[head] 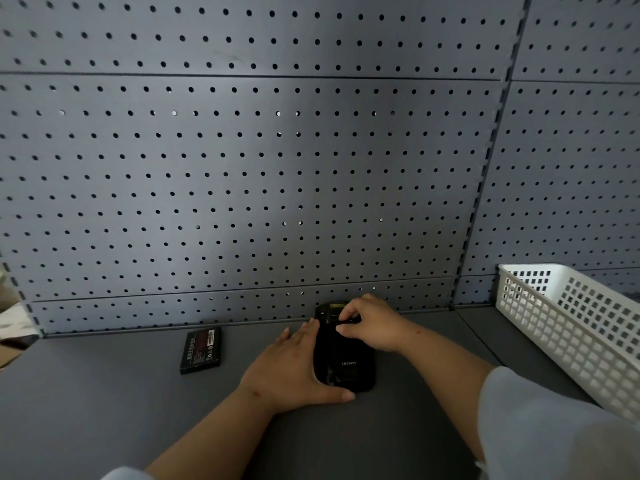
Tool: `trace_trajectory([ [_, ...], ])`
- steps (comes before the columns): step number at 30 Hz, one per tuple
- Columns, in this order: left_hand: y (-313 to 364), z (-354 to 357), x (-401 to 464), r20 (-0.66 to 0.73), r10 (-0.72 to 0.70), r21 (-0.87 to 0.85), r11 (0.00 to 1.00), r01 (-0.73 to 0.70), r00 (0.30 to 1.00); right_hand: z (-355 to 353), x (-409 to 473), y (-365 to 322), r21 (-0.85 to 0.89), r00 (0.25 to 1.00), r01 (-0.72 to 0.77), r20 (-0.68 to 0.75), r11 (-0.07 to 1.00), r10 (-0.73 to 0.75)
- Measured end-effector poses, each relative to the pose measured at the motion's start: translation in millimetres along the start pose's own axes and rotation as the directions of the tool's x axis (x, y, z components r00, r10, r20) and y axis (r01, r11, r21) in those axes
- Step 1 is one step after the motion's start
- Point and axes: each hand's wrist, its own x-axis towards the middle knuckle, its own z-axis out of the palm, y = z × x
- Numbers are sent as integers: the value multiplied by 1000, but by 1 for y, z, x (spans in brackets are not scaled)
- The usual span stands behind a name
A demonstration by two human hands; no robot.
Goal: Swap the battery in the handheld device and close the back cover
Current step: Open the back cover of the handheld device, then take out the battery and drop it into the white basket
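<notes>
Head view, looking forward and down at a dark grey shelf [104,410] backed by a grey pegboard wall [242,168]. Furthest left among the task's things, a loose black battery [201,350] lies flat on the shelf near the wall, well apart from your hands; its label carries small print too fine to read. To its right, your left hand [294,368] lies flat, fingers together, braced against the left edge of the handheld device [346,362], with the thumb hooked around the near end. The device lies face down close to the wall, its black back up, and the word "UROVO" reads upside down from where you stand. Your right hand [370,323] is curled over the far end of the device, fingertips pressed down near the top of the back cover [341,344], by a small yellow-marked window. The step in hand appears to be seating or latching that cover, which suggests the battery beside you is the one taken out, though that cannot be confirmed. The next move likely calls for firm, even pressure while your left hand keeps the device from sliding. At far right stands a white perforated basket [571,327], untouched.
</notes>
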Motion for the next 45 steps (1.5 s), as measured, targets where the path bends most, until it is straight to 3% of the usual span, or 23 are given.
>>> trace_trajectory([
  [4, 1, 0, -1, -13, 13, 8, 1000, -13, 1000, -7, -1, -8, 103, 1000, 18, -4, 995, -18],
  [6, -1, 1, 0, -17, 22, 5, 1000, -22, 1000, -10, -4, -12, 233, 999, 19, 22, 972, -25],
  [11, 0, 0, 1, -16, 20, 7, 1000, -20, 1000, -22, -10, -6, 626, 1000, -29, 26, 779, 16],
  [14, 0, 0, -1, -7, 6, 16, 1000, -6, 1000, -41, -19, 15, 739, 996, -91, 51, 668, 80],
  [20, -2, 2, 0, 4, -17, -6, 1000, 17, 1000, -68, -41, 70, 571, 966, -237, 55, 786, 251],
  [23, -1, 1, 1, 25, -23, -5, 1000, 23, 999, -68, -46, 85, 519, 952, -251, -20, 817, 305],
  [28, -5, 4, 2, 23, -44, -7, 999, 45, 999, -59, -49, 91, 340, 938, -248, -150, 907, 313],
  [31, -8, 6, 4, 29, -50, -6, 999, 50, 998, -57, -51, 89, 139, 937, -261, -203, 955, 286],
  [34, -8, 6, 5, 32, -52, -5, 999, 52, 998, -53, -59, 81, -7, 922, -302, -258, 953, 290],
  [45, -10, 7, 5, 27, -51, -3, 999, 51, 998, -16, -95, 75, -41, 883, -347, -351, 937, 312],
])
